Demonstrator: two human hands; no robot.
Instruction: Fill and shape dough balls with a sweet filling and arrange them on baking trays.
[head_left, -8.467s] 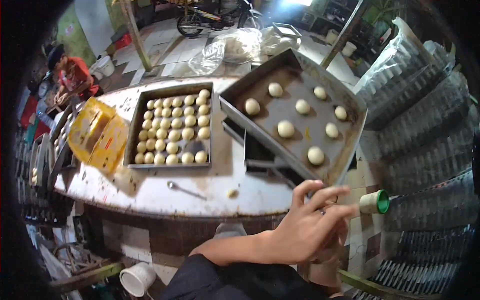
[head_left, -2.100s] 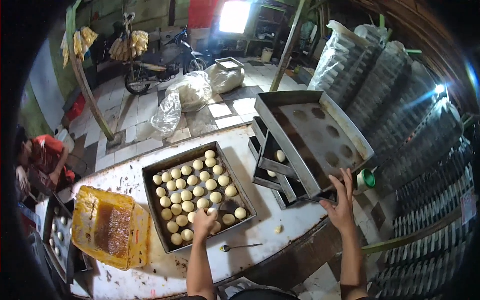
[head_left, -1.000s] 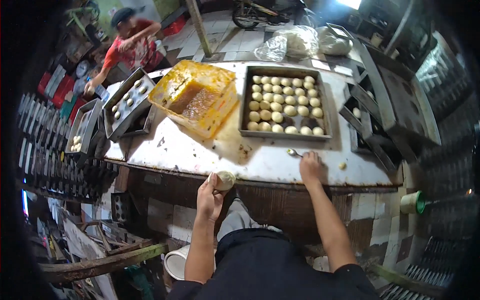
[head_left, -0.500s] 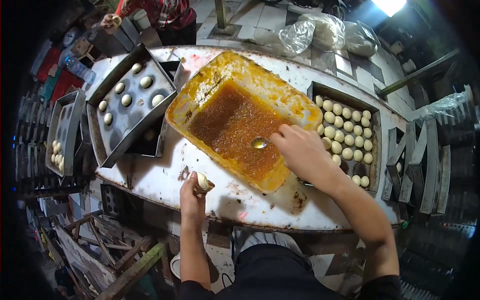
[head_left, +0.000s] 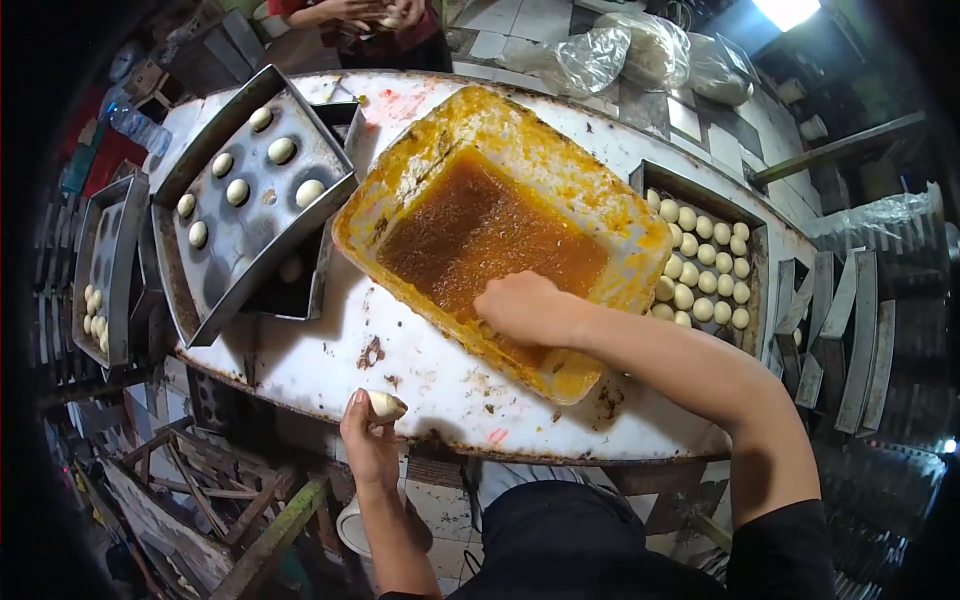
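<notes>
Above the table's front edge, my left hand is closed around a pale dough piece, its fingers wrapped about the side. My right hand reaches down into a big rectangular yellow-smeared tub, just over an orange-brown, jam-like filling. Its fingers are curled; the spoon seen in it a moment earlier is hidden behind the hand or sunk in the filling.
Left of the tub, a metal tray with several dough balls rests tilted on another tray. A fuller tray of dough balls lies right. More trays stand at the table's right end. Across the table, another person's hands hold something pale.
My right hand has moved left and nearer, lower into the tub, and the spoon's bowl has gone from sight. My left hand with the dough has shifted slightly left and down.
</notes>
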